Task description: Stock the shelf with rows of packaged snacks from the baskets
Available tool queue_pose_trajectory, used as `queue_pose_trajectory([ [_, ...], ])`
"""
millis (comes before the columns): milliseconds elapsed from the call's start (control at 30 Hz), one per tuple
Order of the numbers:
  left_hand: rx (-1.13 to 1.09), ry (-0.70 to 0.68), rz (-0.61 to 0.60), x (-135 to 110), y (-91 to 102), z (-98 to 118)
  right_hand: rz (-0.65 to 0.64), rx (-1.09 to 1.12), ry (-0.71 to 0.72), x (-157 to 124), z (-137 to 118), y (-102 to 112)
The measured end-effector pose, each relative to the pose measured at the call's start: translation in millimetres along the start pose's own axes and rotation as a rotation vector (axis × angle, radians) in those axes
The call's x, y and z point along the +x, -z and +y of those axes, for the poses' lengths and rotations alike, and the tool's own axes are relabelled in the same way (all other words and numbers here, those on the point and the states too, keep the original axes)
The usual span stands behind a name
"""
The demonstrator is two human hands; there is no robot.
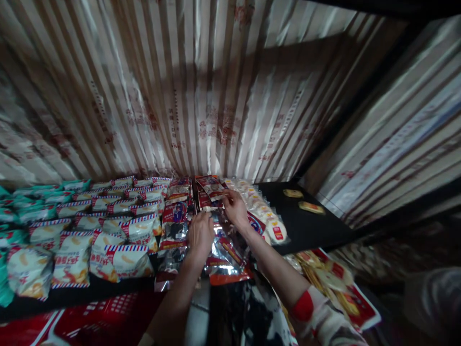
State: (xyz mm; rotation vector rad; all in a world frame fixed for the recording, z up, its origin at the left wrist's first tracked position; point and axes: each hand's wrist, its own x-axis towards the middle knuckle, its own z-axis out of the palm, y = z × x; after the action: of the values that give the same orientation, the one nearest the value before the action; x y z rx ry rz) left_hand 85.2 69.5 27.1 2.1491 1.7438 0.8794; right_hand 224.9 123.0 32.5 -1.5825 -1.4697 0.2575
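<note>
Both hands reach onto a black shelf (309,228) stocked with snack packets. My left hand (200,234) rests knuckles-up on a row of shiny silver-and-red packets (225,254), fingers curled down onto them. Farther back, my right hand (234,207) pinches the edge of a red-and-silver packet (210,201) at the head of that row. A second row of dark red-and-silver packets (175,218) runs just left of my left hand. Pale round snacks in clear bags (268,221) lie right of my right wrist.
White packets with red-and-blue striped edges (108,230) fill the shelf's left part, and teal packets (21,206) lie at the far left. Two small yellow packets (309,206) sit at the right. Stacked cardboard boxes (201,96) form the back wall. A red basket (108,317) stands below.
</note>
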Motion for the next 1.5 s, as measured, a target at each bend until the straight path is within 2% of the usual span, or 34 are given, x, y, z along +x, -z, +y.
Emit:
queue_pose_trajectory([
  [100,0.042,-0.051,-0.136,-21.1,-11.3,23.0,0.036,0.032,-0.103,-23.6,28.5,38.1],
  [233,0.129,-0.082,-0.209,-35.8,-22.9,42.4,0.081,-0.024,-0.258,-57.4,55.2,80.4],
  [367,0.211,-0.089,-0.232,-38.0,-26.3,53.8,-0.05,-0.09,-0.331,-88.2,63.3,101.7],
  [500,0.251,-0.077,-0.261,-37.6,-26.8,60.4,-0.089,-0.052,-0.299,-107.5,62.1,100.9],
  [733,0.261,-0.057,-0.272,-42.0,-29.7,63.6,-0.029,-0.152,-0.322,-123.2,66.1,92.9],
  [867,0.247,-0.047,-0.261,-43.4,-32.1,63.9,0.001,0.035,-0.28,-134.2,71.3,86.5],
  [967,0.211,-0.038,-0.245,-43.8,-33.7,64.2,0.078,0.198,-0.26,-137.7,72.0,80.9],
  [1233,0.155,-0.006,-0.235,-43.6,-38.3,63.7,0.261,0.643,-0.564,-125.7,59.5,69.1],
  [1333,0.123,0.011,-0.241,-44.0,-38.7,62.5,0.246,0.755,-0.62,-121.6,60.8,64.1],
  [1500,0.052,-0.013,-0.213,-45.4,-36.8,60.4,0.21,0.821,-0.648,-114.3,63.0,62.5],
])
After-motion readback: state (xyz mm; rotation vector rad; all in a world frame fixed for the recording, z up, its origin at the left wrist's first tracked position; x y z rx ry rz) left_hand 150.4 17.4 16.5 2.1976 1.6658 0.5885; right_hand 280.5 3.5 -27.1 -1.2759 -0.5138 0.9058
